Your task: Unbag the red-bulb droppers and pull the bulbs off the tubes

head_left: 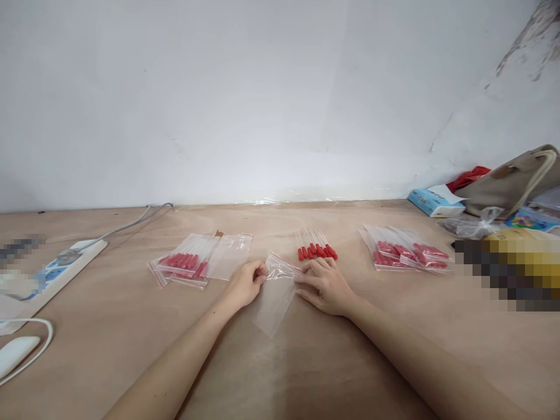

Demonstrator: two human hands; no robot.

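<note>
A clear zip bag (273, 297) with a red line along its top is in front of me, tilted, with nothing visible inside. My left hand (247, 284) is closed in a pinch at the bag's upper left edge. At the upper right corner of the bag lies my right hand (326, 286), palm down with fingers apart. Its fingertips are by that corner; whether they press on it I cannot tell. Just beyond the right hand is a row of several droppers (317, 251), thin clear tubes with red bulbs pointing toward me.
Filled bags of red-bulbed droppers lie on the left (181, 262) and the right (406, 254). Beside the left pile is a flat clear bag (230, 256). A power strip (65, 274) stands far left. Blue tissues (435, 202) and a beige handbag (503, 181) are at back right.
</note>
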